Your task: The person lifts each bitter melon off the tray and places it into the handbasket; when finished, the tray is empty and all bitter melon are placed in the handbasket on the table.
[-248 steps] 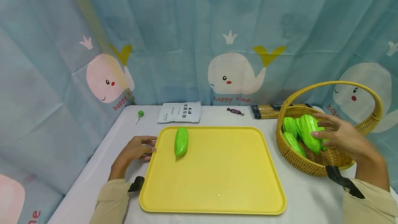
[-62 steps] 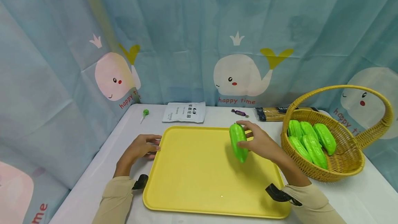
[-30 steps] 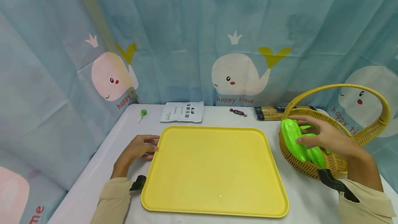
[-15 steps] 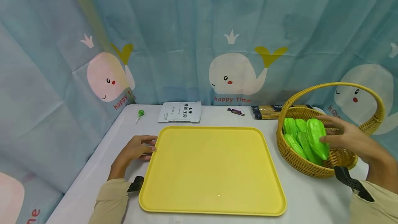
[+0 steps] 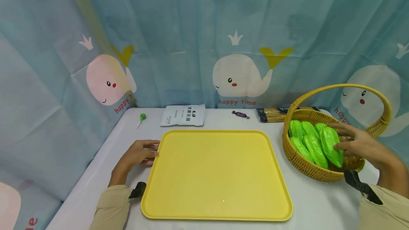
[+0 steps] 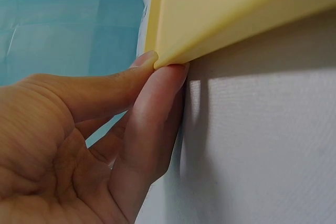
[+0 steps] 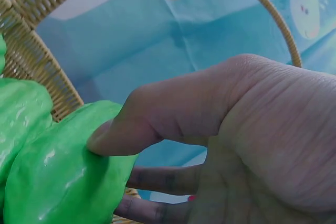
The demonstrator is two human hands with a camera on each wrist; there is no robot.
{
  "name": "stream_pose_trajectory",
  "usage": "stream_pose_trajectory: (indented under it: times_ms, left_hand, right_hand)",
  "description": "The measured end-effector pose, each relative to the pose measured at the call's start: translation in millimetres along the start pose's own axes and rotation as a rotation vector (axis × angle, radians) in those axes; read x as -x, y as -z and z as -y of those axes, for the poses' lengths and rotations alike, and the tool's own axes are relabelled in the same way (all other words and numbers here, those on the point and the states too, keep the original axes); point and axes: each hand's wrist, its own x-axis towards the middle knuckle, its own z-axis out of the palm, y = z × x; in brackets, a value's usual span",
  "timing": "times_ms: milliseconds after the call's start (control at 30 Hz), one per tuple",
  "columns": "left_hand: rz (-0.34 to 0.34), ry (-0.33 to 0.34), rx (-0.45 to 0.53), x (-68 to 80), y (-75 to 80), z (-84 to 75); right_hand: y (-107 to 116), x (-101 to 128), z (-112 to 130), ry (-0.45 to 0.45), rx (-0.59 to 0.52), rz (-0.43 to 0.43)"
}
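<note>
The print on the white packet (image 5: 183, 115) is too small to read. In the right wrist view, the green gourd (image 7: 63, 171) pinched by the right hand (image 7: 252, 145) runs off the lower edge, and the fingers (image 7: 157, 179) behind it are partly hidden.

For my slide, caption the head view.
Right hand holds a green gourd in the basket; left hand touches the yellow tray.

Lighting bright, even, soft shadows. Head view bowed at edges. Both wrist views close-up, slightly soft.
</note>
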Motion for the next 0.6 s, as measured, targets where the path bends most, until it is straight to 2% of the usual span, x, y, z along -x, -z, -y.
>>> stream_pose_trajectory:
  times_ms: [233, 600]
  left_hand:
    - [-0.003, -0.004, 0.005, 0.5, 0.1, 0.0]
    - [-0.009, -0.010, 0.001, -0.9, -0.3, 2.0]
  right_hand:
    - [1, -2, -10, -0.024, -0.042, 0.025]
    - [-1, -4, -14, -0.006, 0.014, 0.002]
